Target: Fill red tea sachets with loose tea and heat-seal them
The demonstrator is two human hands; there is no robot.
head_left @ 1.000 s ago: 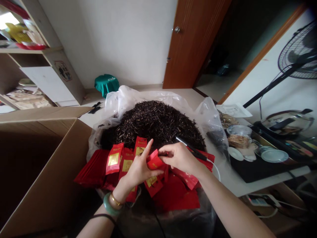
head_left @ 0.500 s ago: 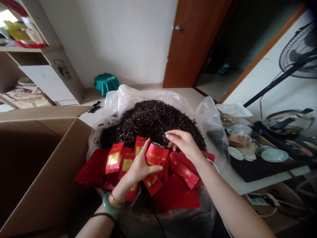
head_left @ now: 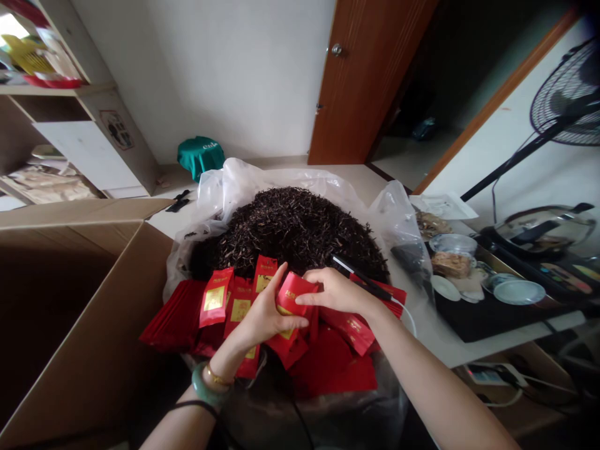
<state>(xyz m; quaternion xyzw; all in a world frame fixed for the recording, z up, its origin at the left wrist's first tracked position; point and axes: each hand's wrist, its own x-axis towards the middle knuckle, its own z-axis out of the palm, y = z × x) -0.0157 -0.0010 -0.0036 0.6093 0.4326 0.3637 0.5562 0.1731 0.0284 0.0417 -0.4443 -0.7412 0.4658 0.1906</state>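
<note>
My left hand (head_left: 262, 320) is wrapped round a small red foil packet (head_left: 291, 289) with gold print, its thumb and forefinger on either side. At the packet's upper right, my right hand (head_left: 337, 290) grips the edge between thumb and fingers; the fingertips behind it are hidden. Just beyond both hands rises a heap of dark dried tea leaves (head_left: 300, 219) in a clear plastic bag (head_left: 216, 199). More red packets (head_left: 216, 299) stand left of my left hand. Flat red pouches (head_left: 335, 369) lie below my hands, and a stack of them (head_left: 173, 315) sits at the left.
An open cardboard box (head_left: 135, 294) borders the left side. A black bar-shaped device (head_left: 370, 287) with a white cable lies behind my right wrist. Glass lids and dishes (head_left: 519, 291) fill the side table at right, with a fan (head_left: 569, 100) above.
My right hand first worked at the packet's top, then lifted away, showing its open mouth. Now it is back, gripping the packet's edge. My left hand has kept its hold.
</note>
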